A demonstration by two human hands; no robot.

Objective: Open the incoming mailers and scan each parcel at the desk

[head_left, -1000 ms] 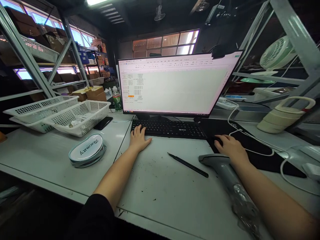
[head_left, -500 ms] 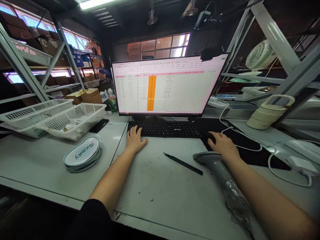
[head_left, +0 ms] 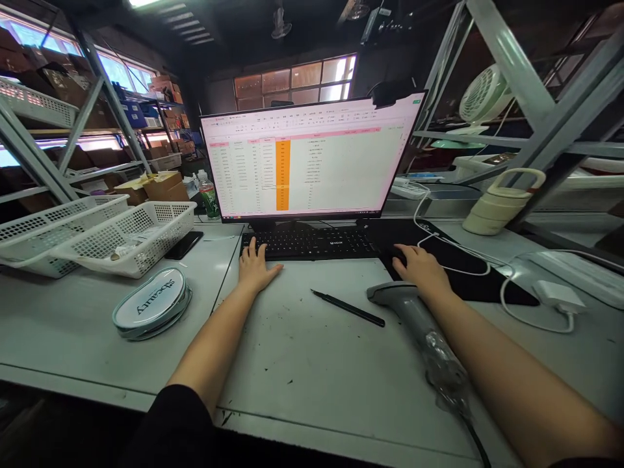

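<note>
My left hand (head_left: 256, 268) lies flat with its fingers on the left end of the black keyboard (head_left: 312, 244). Over on the black mouse pad (head_left: 468, 276), my right hand (head_left: 422, 270) curls over a black mouse (head_left: 396, 257), which is mostly hidden under the fingers. The monitor (head_left: 307, 159) behind the keyboard shows a spreadsheet with an orange column. A grey barcode scanner (head_left: 419, 322) lies on the white table (head_left: 312, 364) beside my right forearm. Between my arms rests a black pen (head_left: 348, 308).
At the left stand white perforated baskets (head_left: 127, 237), an oval tin (head_left: 151, 303), a dark phone (head_left: 181, 246) and a green bottle (head_left: 209, 195). To the right are white cables with an adapter (head_left: 558, 296), a stack of tape rolls (head_left: 497, 208), a fan (head_left: 482, 97) and grey shelf frames.
The spreadsheet on the monitor switched from a mostly blank page to rows with an orange column. The view drifted so everything sits further left; both hands kept their places.
</note>
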